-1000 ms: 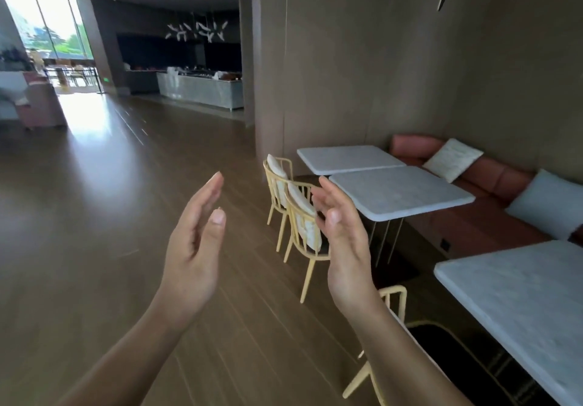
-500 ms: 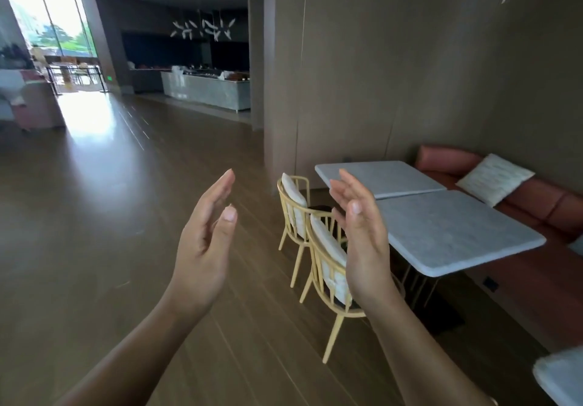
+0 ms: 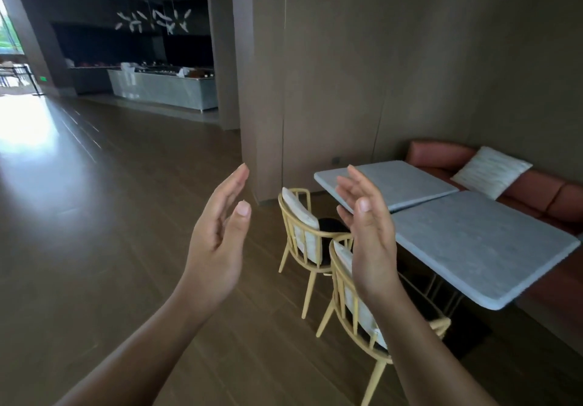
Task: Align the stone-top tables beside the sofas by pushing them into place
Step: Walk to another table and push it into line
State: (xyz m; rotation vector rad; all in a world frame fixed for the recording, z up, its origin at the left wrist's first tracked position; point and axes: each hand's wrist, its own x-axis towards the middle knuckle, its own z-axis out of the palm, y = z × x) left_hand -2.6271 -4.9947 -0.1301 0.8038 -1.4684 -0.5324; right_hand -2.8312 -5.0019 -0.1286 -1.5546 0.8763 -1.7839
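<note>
Wooden floor (image 3: 94,247) fills the left and lower field; brown panelled wall (image 3: 410,58) behind the seating.

Sofa (image 3: 536,197), terracotta, runs along the wall at right; its near end is cut off by the frame edge. One pale cushion (image 3: 492,175) leans on its back.

Near stone-top table (image 3: 479,244): grey slab, long axis running from the chair side toward the sofa, far edge beside the sofa seat. Far stone-top table (image 3: 400,181): same orientation, its near edge just beside the near slab but skewed, so the two tops do not line up. Legs mostly hidden under the slabs.

Two yellow chairs on the floor side: near chair (image 3: 356,304), far chair (image 3: 303,235), backs toward the camera.

Left hand (image 3: 217,247) and right hand (image 3: 369,238) raised in mid-air, palms facing each other, fingers spread apart, each grip empty. The right hand overlaps the far slab's corner in view; contact cannot be told. Both tables lie right of and beyond the hands.
</note>
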